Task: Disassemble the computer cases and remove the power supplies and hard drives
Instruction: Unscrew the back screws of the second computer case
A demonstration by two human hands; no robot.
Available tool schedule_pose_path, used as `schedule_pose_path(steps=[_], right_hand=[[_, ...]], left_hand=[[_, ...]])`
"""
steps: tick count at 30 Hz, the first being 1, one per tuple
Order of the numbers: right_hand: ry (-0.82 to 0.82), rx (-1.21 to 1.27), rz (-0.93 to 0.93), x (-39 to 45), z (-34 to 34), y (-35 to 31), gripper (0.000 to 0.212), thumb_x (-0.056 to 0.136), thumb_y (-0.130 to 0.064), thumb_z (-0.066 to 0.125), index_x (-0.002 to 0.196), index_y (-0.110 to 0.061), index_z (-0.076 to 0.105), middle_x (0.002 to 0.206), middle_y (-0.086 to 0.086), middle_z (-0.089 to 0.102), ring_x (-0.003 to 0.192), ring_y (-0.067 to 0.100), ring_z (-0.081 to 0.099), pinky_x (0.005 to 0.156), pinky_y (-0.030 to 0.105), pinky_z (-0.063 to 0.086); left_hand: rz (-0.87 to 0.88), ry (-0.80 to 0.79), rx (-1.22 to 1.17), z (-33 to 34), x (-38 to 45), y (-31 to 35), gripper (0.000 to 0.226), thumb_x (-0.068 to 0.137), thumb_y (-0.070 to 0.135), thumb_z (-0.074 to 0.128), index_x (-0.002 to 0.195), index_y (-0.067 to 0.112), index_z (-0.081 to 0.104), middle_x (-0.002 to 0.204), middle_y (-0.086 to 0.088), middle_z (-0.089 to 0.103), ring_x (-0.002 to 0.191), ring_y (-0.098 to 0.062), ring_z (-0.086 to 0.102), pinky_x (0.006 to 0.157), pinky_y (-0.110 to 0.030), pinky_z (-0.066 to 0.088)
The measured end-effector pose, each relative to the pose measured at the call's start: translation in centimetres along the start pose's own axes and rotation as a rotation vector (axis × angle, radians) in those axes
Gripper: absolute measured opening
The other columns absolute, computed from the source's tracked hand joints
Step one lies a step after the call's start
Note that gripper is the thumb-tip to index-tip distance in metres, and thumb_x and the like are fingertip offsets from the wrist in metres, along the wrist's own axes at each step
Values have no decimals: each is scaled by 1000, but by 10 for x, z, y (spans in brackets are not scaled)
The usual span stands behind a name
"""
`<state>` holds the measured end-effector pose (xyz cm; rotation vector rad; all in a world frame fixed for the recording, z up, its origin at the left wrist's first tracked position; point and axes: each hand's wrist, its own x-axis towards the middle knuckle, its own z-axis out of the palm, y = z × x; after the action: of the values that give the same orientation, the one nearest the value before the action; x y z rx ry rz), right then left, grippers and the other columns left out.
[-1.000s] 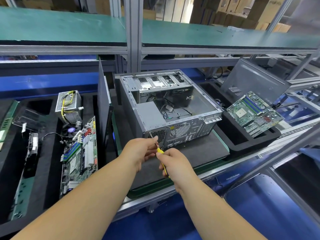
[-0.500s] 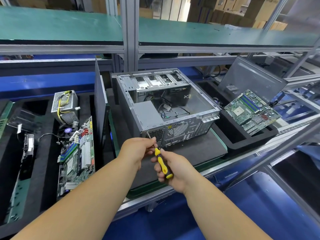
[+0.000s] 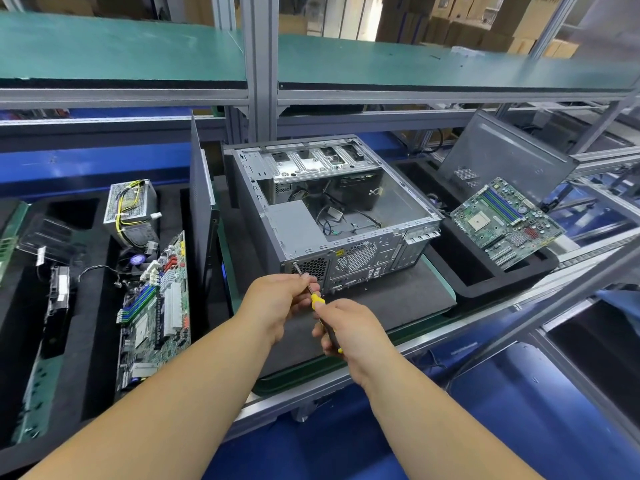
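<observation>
Both hands [image 3: 280, 299] hold the screwdriver [image 3: 317, 299], right hand [image 3: 349, 327] regripped higher.

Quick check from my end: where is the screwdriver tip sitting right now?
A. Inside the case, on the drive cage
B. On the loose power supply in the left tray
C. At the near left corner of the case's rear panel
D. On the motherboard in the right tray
C: the screwdriver, gripped by the right hand and steadied by the left hand, has its tip at the near left corner of the computer case rear panel.
</observation>
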<state>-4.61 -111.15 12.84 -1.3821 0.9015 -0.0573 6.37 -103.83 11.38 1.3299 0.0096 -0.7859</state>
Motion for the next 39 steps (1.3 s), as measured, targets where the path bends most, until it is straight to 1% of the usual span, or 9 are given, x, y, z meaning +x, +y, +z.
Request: schedule_pose_path(steps=[4,8,10,13,17,25,30,34,39], right_hand=[[164,-316,-179,-2,2,0,20,89,-27,68,83,-20,50,72,0,61,57,13,52,55,28,43],[262,-698,-334,-3,3,1,27,91,-33,65,85,-32,39,79,-11,55,67,4,52,50,24,32],[201,-628,-303,-2,2,1,22,92,-34,64,92,-27,43,83,-9,58,70,7,54,53,25,35],[44,-257,-62,-3,2,-10,16,97,-34,57,98,-17,56,74,0,64,60,14,52,59,29,44],[-136,184,200,-5,-6,-17,39,104,-36,46,92,-6,68,60,5,60,47,13,48,48,25,44],[-242,346,270,-4,-8,-13,40,105,-34,43,96,-5,69,63,4,58,46,12,45,44,22,41],[-91,124,83,1,-2,-7,18,98,-28,60,92,-11,61,64,1,61,46,10,47,47,23,42],[52,-92,-70,2,2,-3,16,93,-26,66,95,-12,57,70,1,64,49,10,50,50,27,44],[305,-795,-413,-2,5,-1,24,93,-32,63,94,-23,41,85,-6,58,73,16,55,57,32,38]], left_hand=[[-50,1,-9,1,0,2,14,94,12,63,88,2,72,77,-8,74,60,-12,69,54,-18,54],[-82,72,-22,3,2,4,17,85,18,76,84,2,69,66,-5,70,53,-10,65,49,-17,51],[-60,84,-18,4,4,3,16,85,13,75,79,1,69,61,-4,68,48,-8,62,48,-15,51],[-27,83,-9,3,3,2,16,88,9,72,75,0,70,59,-4,67,47,-6,60,48,-15,51],[-31,80,-13,2,2,4,16,89,8,69,75,2,72,65,-6,70,50,-7,61,50,-15,52],[-38,29,-36,3,1,4,18,96,4,57,88,2,73,70,-6,73,61,-11,64,53,-16,53],[-55,-42,-112,0,-2,3,23,99,3,50,91,4,71,78,-6,76,67,-10,71,58,-17,56],[-145,-71,-223,-2,-2,4,20,99,9,51,102,2,70,88,-9,76,76,-14,74,62,-22,59],[-253,87,-399,-2,-1,8,20,98,20,56,98,4,69,87,-9,76,82,-18,72,61,-26,56]])
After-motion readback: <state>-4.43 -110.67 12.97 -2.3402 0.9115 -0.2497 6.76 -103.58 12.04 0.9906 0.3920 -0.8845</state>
